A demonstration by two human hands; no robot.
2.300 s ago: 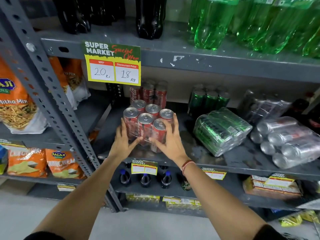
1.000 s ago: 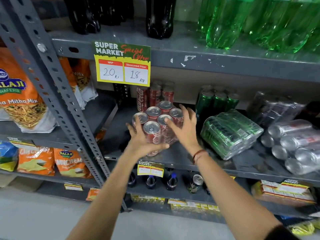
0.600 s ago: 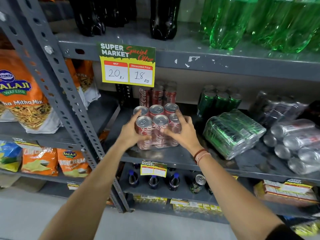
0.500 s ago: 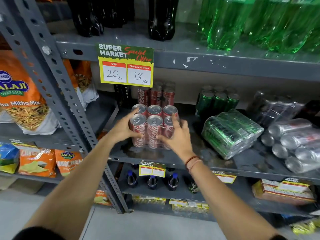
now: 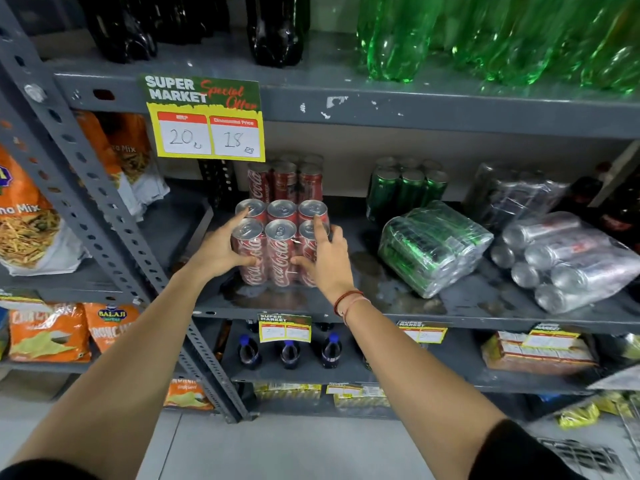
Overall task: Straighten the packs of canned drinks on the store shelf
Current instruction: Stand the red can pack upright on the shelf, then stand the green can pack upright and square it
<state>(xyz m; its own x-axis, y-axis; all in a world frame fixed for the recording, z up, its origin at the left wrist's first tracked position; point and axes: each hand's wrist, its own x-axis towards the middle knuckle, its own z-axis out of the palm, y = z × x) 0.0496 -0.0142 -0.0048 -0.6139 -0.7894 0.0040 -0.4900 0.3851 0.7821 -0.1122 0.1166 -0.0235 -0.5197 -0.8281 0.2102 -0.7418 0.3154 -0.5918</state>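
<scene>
On the grey middle shelf (image 5: 398, 306), we are pressing both palms against the red six-pack (image 5: 280, 244), left hand (image 5: 221, 252) and right hand (image 5: 323, 261) clasping its sides, fingers spread. It is now standing upright and square, no longer tilted as a second ago. Next, we judge, we are turning to the green pack (image 5: 433, 247) and silver pack (image 5: 568, 261), both lying on their sides.

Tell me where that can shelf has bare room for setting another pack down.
Barest patch: the strip between the red pack, gripped by left hand and right hand, and the toppled green pack. A smaller gap lies left of the red pack, toward the upright post. The right end is crowded with lying silver packs.
</scene>
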